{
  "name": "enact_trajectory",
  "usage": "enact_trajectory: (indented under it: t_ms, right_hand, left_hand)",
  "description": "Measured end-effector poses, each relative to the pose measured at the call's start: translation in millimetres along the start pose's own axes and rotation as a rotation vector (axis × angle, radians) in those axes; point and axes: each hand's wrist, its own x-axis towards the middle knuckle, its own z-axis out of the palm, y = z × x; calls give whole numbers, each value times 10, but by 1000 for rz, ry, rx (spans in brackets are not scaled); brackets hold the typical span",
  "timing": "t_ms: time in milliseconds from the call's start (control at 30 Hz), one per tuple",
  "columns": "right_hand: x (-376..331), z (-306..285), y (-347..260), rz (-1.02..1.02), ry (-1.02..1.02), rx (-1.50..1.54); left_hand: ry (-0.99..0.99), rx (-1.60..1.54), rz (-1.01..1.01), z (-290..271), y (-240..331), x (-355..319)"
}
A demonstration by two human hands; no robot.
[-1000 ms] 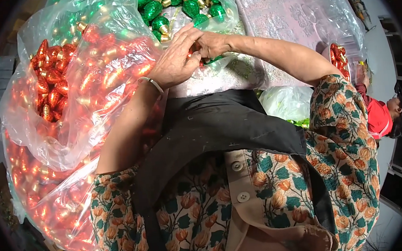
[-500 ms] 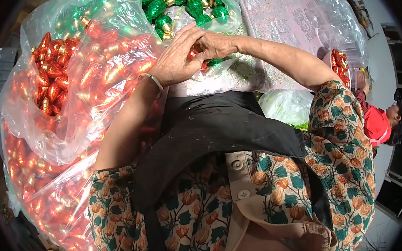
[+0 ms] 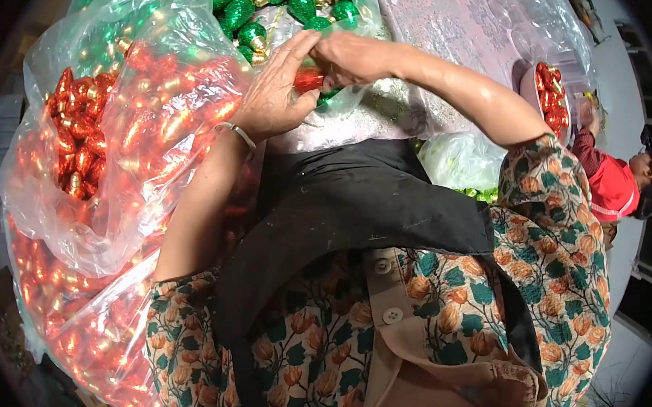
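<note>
Between my hands, above the pink patterned cover, is a shiny red bulb-shaped ornament [image 3: 308, 78]. My left hand [image 3: 277, 93], with a bangle at the wrist, is bent around its left side, fingers long and thumb below. Curled and slightly blurred, my right hand [image 3: 353, 56] grips the ornament's right end; its fingertips are partly hidden. A green bulb ornament [image 3: 327, 97] peeks out beneath the right hand. Beyond the hands, several green bulb ornaments with gold caps [image 3: 252, 35] lie in clear plastic.
At left, a large clear plastic bag [image 3: 126, 210] bulges with red bulb ornaments. The pink patterned cover [image 3: 444, 51] carries glitter specks and clear plastic. A tub of red ornaments [image 3: 552, 101] stands at far right, with a person in red [image 3: 612, 183] beyond. Another plastic bag [image 3: 463, 160] sits beside my apron.
My hands have moved slightly apart, and more of the red ornament shows between them. The right hand has turned and its fingers are curled in. The whole view has shifted slightly.
</note>
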Motion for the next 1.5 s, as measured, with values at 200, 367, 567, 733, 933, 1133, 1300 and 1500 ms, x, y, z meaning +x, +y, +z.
enact_trajectory:
  t_ms: [200, 367, 567, 733, 933, 1133, 1300, 1500]
  right_hand:
    - [239, 568, 211, 120, -744, 492]
    - [385, 659, 164, -106, -680, 297]
    - [388, 244, 98, 75, -814, 359]
    - [15, -90, 90, 191, -637, 339]
    - [-1801, -308, 233, 504, 248, 1145]
    - [-4867, 821, 15, 1605, 1238, 806]
    - [-6228, 2385, -518, 1651, 124, 467]
    - [-4991, 2930, -863, 1668, -264, 242]
  left_hand:
    - [-28, 36, 4, 45, 33, 25]
    - [-20, 23, -22, 60, 52, -9]
    - [-35, 29, 1, 56, 43, 32]
    - [-42, 91, 73, 103, 46, 60]
    - [-15, 102, -465, -743, 512, 276]
    - [222, 754, -587, -3212, -483, -668]
    - [-231, 1065, -906, -1410, 1087, -545]
    - [-343, 1037, -662, -1241, 1272, -1579]
